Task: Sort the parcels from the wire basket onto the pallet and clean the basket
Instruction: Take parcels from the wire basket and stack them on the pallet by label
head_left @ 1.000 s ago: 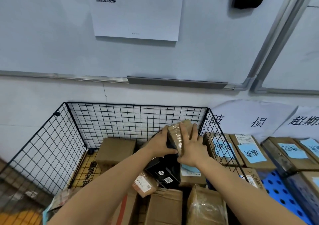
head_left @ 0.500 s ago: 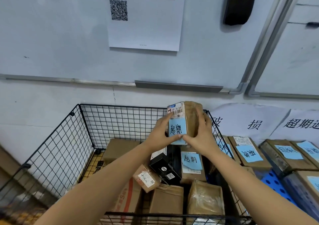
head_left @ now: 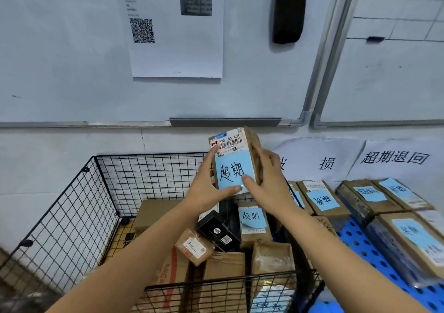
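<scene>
I hold a brown cardboard parcel (head_left: 234, 159) upright above the black wire basket (head_left: 79, 212). It carries a barcode label and a blue note with handwriting facing me. My left hand (head_left: 207, 188) grips its left and lower edge; my right hand (head_left: 269, 180) grips its right side, thumb on the note. Inside the basket lie several parcels: a box with a blue note (head_left: 253, 221), a black box (head_left: 219, 231), a small taped box (head_left: 194, 246). The blue pallet (head_left: 360, 243) lies to the right.
Several brown parcels with blue notes (head_left: 322, 198) sit in rows on the pallet below paper signs (head_left: 394, 158) taped to the wall. A whiteboard with a printed sheet (head_left: 175, 27) and a black eraser (head_left: 288, 10) hangs above the basket.
Both hands lifted the parcel up out of the basket and turned it so its blue note and barcode face me. My view tilted upward.
</scene>
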